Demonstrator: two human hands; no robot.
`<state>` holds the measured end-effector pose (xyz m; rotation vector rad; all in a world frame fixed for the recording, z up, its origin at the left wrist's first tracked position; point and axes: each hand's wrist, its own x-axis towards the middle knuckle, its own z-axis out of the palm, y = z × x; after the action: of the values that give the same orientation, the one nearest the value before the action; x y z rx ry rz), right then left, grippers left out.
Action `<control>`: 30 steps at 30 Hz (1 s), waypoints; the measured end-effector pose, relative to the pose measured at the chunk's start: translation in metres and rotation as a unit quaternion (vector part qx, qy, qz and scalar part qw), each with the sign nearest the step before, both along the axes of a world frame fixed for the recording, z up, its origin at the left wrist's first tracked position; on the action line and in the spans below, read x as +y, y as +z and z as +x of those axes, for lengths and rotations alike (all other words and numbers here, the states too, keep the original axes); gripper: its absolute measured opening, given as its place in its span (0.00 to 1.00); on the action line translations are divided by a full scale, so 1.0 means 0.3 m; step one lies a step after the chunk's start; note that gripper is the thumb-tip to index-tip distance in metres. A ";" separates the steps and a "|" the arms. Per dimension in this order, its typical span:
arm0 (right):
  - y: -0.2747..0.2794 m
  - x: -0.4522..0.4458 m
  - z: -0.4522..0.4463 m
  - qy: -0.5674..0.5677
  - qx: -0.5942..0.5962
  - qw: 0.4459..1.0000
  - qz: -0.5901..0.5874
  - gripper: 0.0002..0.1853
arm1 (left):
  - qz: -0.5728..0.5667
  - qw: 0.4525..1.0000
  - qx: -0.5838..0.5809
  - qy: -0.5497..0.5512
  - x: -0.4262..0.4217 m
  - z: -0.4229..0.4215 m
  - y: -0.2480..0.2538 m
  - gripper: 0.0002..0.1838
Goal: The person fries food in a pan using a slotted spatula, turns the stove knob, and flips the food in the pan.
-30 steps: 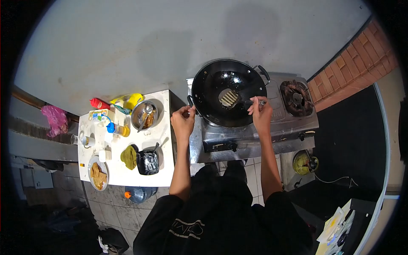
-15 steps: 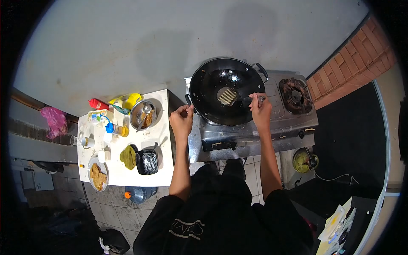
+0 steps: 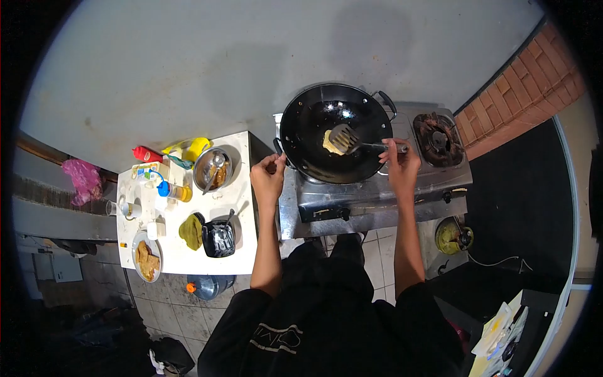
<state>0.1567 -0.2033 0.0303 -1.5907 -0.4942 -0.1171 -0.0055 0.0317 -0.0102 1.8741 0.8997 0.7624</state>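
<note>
A black wok rests on the left side of the steel stove. My left hand is closed at the wok's left loop handle, its fingertips pinching the handle's lower end. Wrapped round the grip of a slotted spatula, my right hand is at the wok's right edge. The spatula's head is inside the wok, over a small pale yellow piece of food and partly covering it. Whether the head touches the food I cannot tell.
A bare burner is on the stove's right side. The white table to my left holds a steel bowl, squeeze bottles, a black dish and a plate of fried food. A brick column is at right.
The spatula has shifted right and turned, with my right hand moving right. The food, earlier under the slotted head, now shows beside it. My left hand stays at the handle.
</note>
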 end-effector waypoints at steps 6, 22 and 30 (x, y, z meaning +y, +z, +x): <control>-0.028 -0.010 -0.005 0.002 0.011 0.999 -0.038 0.12 | 0.001 1.000 -0.001 0.002 0.003 0.000 -0.015 0.19; -0.068 0.027 0.000 0.001 0.010 0.995 -0.102 0.14 | 0.032 0.999 -0.014 0.007 -0.005 0.002 -0.014 0.17; -0.044 0.058 0.001 -0.015 0.009 0.996 -0.092 0.15 | 0.065 0.998 -0.018 0.006 -0.012 -0.002 0.014 0.15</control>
<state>0.1571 -0.1859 0.0170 -1.7777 -0.4779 -0.0812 -0.0060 0.0280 -0.0059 1.9636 0.8564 0.8769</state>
